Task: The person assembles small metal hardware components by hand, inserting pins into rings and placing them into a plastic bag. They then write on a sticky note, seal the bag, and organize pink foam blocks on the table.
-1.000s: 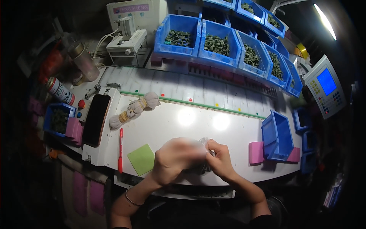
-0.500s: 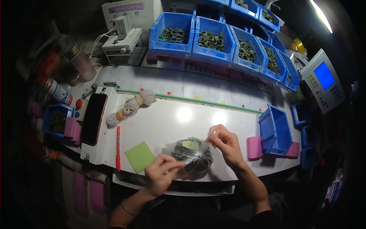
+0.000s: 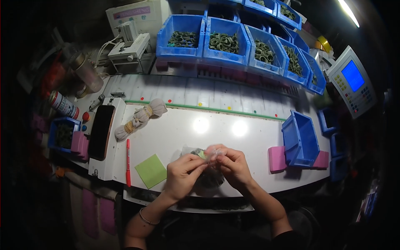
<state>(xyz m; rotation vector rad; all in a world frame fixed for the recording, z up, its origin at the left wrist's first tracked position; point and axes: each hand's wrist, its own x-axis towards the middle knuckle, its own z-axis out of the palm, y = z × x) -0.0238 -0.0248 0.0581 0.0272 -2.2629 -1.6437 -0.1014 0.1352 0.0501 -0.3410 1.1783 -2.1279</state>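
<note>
A clear plastic bag (image 3: 209, 180) with dark contents rests on the white worktop, near its front edge. My left hand (image 3: 183, 177) pinches the bag's gathered top from the left. From the other side my right hand (image 3: 233, 166) grips the same twisted plastic, its fingers close to those of the left. A small green label on the bag shows only in part behind my fingers. Left of the bag lie a green square note pad (image 3: 151, 171) and a red marker pen (image 3: 128, 162).
A grey cloth bundle (image 3: 141, 118) with rubber bands lies behind the pen, beside a dark phone (image 3: 102, 132). An upended blue bin (image 3: 300, 139) and pink blocks (image 3: 276, 159) stand right. Blue bins (image 3: 225, 60) of green rings line the back. A keypad display (image 3: 352, 81) stands far right.
Both hands have come together over the bag, gathering its spread top into one bunch. The view has shifted slightly.
</note>
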